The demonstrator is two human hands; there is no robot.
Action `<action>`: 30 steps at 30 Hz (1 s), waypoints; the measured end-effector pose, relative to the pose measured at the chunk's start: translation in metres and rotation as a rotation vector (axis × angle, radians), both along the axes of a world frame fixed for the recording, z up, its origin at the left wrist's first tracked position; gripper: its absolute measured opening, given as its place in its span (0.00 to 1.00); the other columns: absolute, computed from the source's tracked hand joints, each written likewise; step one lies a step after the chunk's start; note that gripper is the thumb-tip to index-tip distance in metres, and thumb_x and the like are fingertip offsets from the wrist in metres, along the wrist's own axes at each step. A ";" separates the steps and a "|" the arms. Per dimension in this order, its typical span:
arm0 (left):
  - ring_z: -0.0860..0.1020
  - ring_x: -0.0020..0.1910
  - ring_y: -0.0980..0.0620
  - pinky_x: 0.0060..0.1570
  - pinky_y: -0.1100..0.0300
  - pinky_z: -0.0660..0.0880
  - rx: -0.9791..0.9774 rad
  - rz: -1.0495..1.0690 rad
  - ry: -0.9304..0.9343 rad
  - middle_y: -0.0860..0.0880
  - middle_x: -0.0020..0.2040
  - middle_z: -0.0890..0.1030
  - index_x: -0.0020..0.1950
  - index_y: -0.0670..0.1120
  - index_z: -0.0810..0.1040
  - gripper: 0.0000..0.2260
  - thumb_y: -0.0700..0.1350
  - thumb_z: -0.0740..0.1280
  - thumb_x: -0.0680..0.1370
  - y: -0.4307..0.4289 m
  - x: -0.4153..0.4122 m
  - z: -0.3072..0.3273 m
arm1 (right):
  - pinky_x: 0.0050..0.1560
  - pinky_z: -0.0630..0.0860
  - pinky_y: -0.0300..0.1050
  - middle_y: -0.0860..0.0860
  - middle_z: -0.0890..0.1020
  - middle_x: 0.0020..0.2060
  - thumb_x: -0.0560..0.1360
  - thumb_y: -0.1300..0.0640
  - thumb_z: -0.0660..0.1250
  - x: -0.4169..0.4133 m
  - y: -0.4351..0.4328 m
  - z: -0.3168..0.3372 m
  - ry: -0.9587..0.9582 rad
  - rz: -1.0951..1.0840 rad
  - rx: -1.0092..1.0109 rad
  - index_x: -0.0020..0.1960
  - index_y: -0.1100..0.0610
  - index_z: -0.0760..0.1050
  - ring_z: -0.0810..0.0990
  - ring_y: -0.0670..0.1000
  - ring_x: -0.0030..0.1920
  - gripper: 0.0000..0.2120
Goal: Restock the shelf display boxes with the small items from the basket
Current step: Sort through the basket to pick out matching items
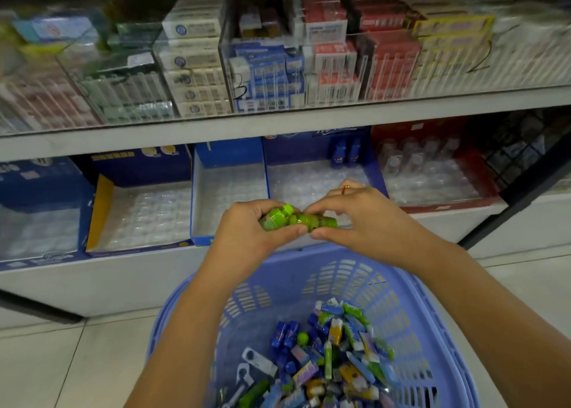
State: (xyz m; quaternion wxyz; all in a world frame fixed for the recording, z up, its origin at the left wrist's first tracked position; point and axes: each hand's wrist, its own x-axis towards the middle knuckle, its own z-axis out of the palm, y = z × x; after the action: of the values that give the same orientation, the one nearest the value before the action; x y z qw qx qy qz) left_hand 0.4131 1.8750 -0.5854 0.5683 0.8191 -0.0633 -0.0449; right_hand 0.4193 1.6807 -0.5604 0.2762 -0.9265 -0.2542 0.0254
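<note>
Head view — both hands [247, 237] [355, 219] gripping green bottles [296, 220], basket [411, 315] below, display boxes [228, 188] behind

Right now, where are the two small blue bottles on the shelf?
The two small blue bottles stand at the back right of the blue display box, just left of the red display box.

Only one view on my screen: head camera, wide-angle, looking forward and down. Shelf [278, 123] fills the upper half, close and bowed by the lens. Basket [417, 299] sits directly below, cut by the bottom edge. Both forearms enter from the bottom, hands mid-frame. Upper shelf stock is blurred.
</note>
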 end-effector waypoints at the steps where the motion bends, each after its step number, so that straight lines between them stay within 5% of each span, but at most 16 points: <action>1: 0.78 0.33 0.60 0.35 0.68 0.76 0.005 0.006 -0.015 0.53 0.36 0.83 0.42 0.53 0.83 0.06 0.46 0.77 0.67 -0.002 0.004 -0.001 | 0.46 0.67 0.27 0.37 0.74 0.37 0.72 0.50 0.70 0.005 0.001 0.000 0.004 0.005 -0.027 0.57 0.47 0.78 0.71 0.39 0.41 0.13; 6: 0.73 0.29 0.60 0.28 0.70 0.69 0.061 0.221 -0.124 0.53 0.31 0.77 0.41 0.52 0.79 0.05 0.52 0.71 0.73 -0.009 0.020 -0.010 | 0.35 0.71 0.32 0.42 0.76 0.39 0.71 0.53 0.72 0.037 0.008 -0.008 0.057 -0.118 0.091 0.57 0.48 0.73 0.76 0.40 0.33 0.16; 10: 0.76 0.35 0.52 0.33 0.64 0.71 0.290 0.183 -0.152 0.48 0.36 0.78 0.45 0.44 0.78 0.11 0.52 0.68 0.76 -0.017 0.014 -0.027 | 0.44 0.75 0.38 0.48 0.80 0.41 0.71 0.55 0.72 0.083 0.018 -0.018 0.043 -0.350 0.319 0.53 0.55 0.76 0.79 0.47 0.40 0.12; 12: 0.77 0.40 0.48 0.36 0.60 0.71 0.360 0.132 -0.144 0.46 0.41 0.80 0.48 0.42 0.78 0.11 0.50 0.68 0.77 -0.022 0.011 -0.035 | 0.41 0.72 0.33 0.50 0.80 0.43 0.72 0.54 0.71 0.108 0.030 -0.026 -0.003 -0.389 0.269 0.51 0.59 0.77 0.78 0.48 0.44 0.12; 16: 0.72 0.40 0.52 0.34 0.66 0.62 0.421 0.127 -0.145 0.48 0.45 0.78 0.52 0.44 0.77 0.09 0.49 0.66 0.78 -0.025 0.010 -0.042 | 0.32 0.65 0.30 0.52 0.81 0.42 0.73 0.54 0.70 0.141 0.052 -0.044 -0.023 -0.402 0.171 0.47 0.60 0.78 0.76 0.46 0.42 0.09; 23: 0.72 0.39 0.52 0.35 0.64 0.65 0.395 0.111 -0.118 0.49 0.43 0.76 0.52 0.44 0.77 0.09 0.48 0.65 0.78 -0.022 0.006 -0.041 | 0.48 0.74 0.45 0.59 0.82 0.46 0.74 0.53 0.70 0.154 0.067 -0.043 -0.070 -0.327 0.064 0.49 0.65 0.78 0.80 0.56 0.47 0.14; 26: 0.71 0.36 0.52 0.29 0.64 0.62 0.391 0.086 -0.114 0.50 0.37 0.73 0.45 0.43 0.75 0.07 0.47 0.65 0.78 -0.021 0.007 -0.039 | 0.47 0.71 0.44 0.58 0.81 0.49 0.73 0.53 0.70 0.156 0.069 -0.036 -0.044 -0.283 -0.030 0.51 0.64 0.76 0.78 0.56 0.50 0.15; 30: 0.74 0.38 0.49 0.33 0.58 0.69 0.383 0.076 -0.106 0.46 0.39 0.77 0.47 0.41 0.77 0.10 0.47 0.64 0.79 -0.021 0.009 -0.039 | 0.48 0.73 0.46 0.59 0.80 0.50 0.71 0.53 0.73 0.157 0.070 -0.029 -0.015 -0.276 -0.108 0.52 0.66 0.76 0.78 0.57 0.51 0.18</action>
State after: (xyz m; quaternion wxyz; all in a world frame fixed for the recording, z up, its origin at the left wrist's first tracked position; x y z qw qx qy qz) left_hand 0.4218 1.8540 -0.6243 0.3991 0.9153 -0.0526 0.0086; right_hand 0.5760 1.7502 -0.5897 0.2247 -0.9664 -0.1247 -0.0063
